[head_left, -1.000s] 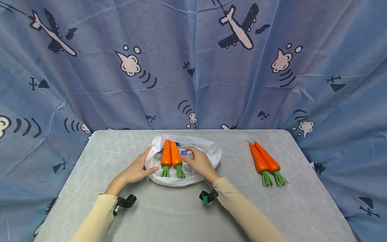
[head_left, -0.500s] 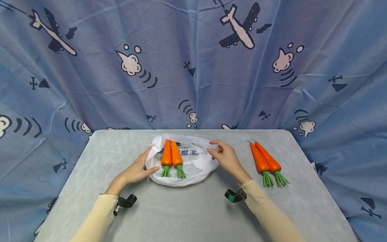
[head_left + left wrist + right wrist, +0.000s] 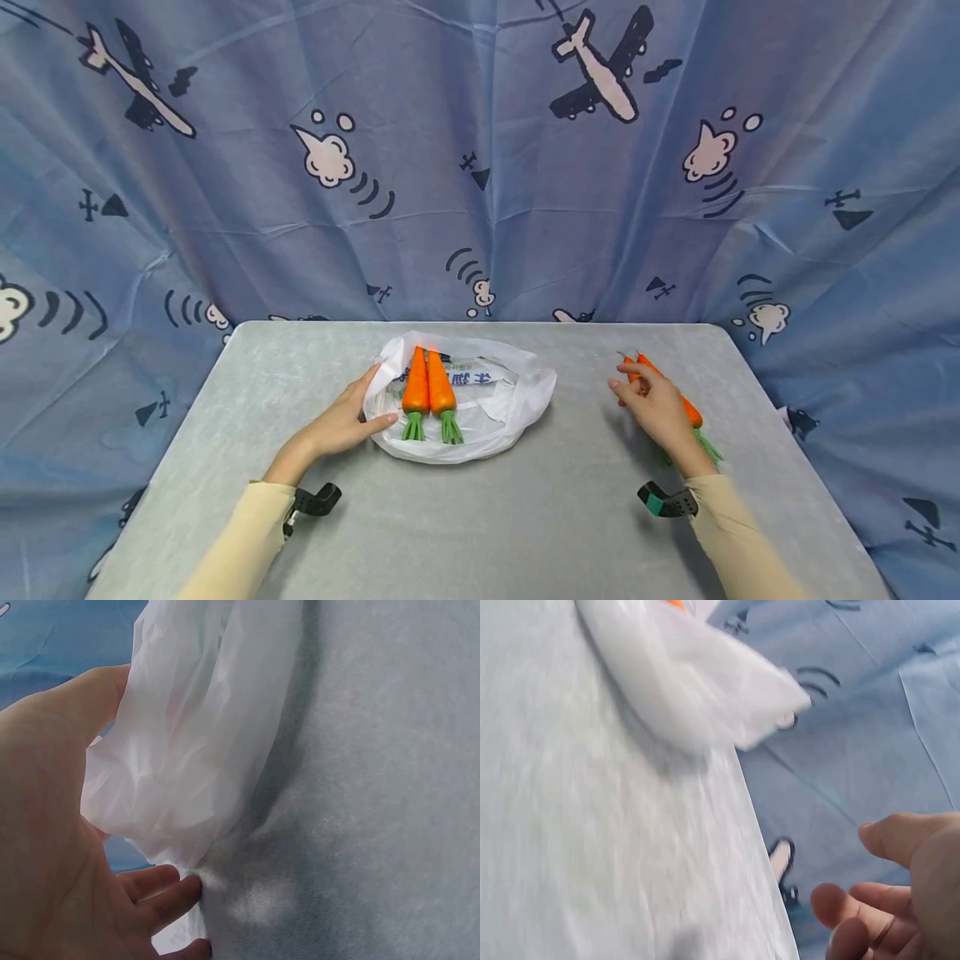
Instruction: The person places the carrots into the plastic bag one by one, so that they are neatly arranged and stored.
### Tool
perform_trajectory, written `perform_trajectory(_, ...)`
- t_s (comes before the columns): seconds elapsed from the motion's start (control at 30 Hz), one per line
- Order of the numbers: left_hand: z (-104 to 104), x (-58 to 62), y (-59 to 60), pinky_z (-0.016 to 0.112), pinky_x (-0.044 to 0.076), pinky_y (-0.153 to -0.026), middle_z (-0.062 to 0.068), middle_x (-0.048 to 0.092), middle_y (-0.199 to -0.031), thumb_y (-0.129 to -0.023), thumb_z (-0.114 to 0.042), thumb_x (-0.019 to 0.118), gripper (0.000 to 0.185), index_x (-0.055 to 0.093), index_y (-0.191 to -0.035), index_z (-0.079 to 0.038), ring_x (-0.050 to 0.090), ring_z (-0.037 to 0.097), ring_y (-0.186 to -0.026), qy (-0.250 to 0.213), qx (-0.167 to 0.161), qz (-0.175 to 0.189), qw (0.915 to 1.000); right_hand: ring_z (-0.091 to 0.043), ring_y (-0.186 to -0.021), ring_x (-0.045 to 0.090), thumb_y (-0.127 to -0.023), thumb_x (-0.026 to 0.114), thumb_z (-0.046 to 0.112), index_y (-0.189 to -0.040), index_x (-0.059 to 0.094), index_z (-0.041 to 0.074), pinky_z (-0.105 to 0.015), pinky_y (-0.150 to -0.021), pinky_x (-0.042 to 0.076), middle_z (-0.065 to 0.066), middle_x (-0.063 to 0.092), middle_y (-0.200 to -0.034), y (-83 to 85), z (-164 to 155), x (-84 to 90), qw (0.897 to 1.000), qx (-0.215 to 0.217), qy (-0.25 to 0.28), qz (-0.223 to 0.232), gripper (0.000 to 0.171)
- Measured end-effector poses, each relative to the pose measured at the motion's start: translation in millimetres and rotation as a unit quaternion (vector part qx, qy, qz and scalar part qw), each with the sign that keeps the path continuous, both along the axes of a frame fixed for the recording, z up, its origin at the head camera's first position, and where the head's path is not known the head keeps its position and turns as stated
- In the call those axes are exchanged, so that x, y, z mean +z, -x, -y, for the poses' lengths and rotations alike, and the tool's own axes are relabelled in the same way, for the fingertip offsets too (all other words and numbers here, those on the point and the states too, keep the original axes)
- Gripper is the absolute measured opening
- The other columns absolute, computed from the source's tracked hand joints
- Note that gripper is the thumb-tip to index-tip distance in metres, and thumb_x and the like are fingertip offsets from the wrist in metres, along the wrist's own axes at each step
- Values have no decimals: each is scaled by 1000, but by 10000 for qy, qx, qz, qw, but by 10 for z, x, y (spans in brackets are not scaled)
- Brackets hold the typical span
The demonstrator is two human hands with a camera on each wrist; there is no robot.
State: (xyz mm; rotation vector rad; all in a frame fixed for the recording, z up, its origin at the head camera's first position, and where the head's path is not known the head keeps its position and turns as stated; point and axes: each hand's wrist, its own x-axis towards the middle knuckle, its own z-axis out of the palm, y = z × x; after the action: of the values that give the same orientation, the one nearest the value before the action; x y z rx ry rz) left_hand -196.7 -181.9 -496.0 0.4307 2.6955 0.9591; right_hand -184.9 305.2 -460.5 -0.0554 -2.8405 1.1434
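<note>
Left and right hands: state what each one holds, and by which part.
The left hand holds the white plastic bag by its left side; the right hand holds nothing.

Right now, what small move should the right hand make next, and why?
Probably lower the right hand to grasp a carrot: it holds nothing and appears above two carrots on the table, while two more lie in the open white bag.

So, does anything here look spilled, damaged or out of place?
Nothing stands out. Two carrots lie in the open white bag; the other two carrots, partly hidden by the right hand, lie on the table.
</note>
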Motion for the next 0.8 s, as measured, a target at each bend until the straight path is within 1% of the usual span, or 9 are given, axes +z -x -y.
perform_trajectory(0.13,4,-12,1,67,26,-117,25,16,-163,-92,-56,61,99,2,-161,-17,25,47,-148,-17,32,73,10000,-11,-57,50,-98,58,43,-136,54,3,-25,-50,42,-13,64,-86,-89,-214,11,9993,-192,-246,208,55)
perform_trajectory(0.2,5,-17,2,67,26,-116,26,16,-163,-92,-56,60,99,2,-161,-17,25,48,-148,-12,20,72,10000,-12,-62,49,-99,56,44,-136,53,0,-25,-51,41,-12,61,-88,-130,-309,4,9983,-294,-441,227,58)
perform_trajectory(0.4,4,-18,1,67,25,-117,25,15,-164,-92,-56,60,98,2,-161,-18,23,47,-149,-29,12,88,10000,-15,-62,48,-97,60,40,-132,56,-2,-25,-52,37,-9,57,-80,-233,-518,-69,9933,-591,-978,151,55)
perform_trajectory(0.57,8,-18,4,67,26,-116,25,16,-164,-92,-56,60,98,2,-161,-18,24,47,-149,-25,23,60,10000,-16,-60,47,-95,64,39,-130,57,-4,-26,-52,35,-7,57,-75,-281,-555,-122,9898,-599,-1282,134,56)
perform_trajectory(0.7,6,-18,4,67,26,-116,24,16,-164,-92,-56,60,98,2,-161,-19,24,47,-149,-16,22,57,10000,-16,-60,47,-93,66,38,-129,57,-4,-26,-53,35,-7,57,-74,-292,-525,-156,9892,-571,-1348,115,56)
perform_trajectory(0.8,5,-23,6,67,26,-116,25,16,-164,-92,-57,60,98,2,-161,-19,24,47,-149,-24,17,75,10000,-16,-59,47,-93,65,43,-128,57,-5,-27,-52,35,-6,56,-73,-299,-501,-190,9888,-552,-1355,289,60)
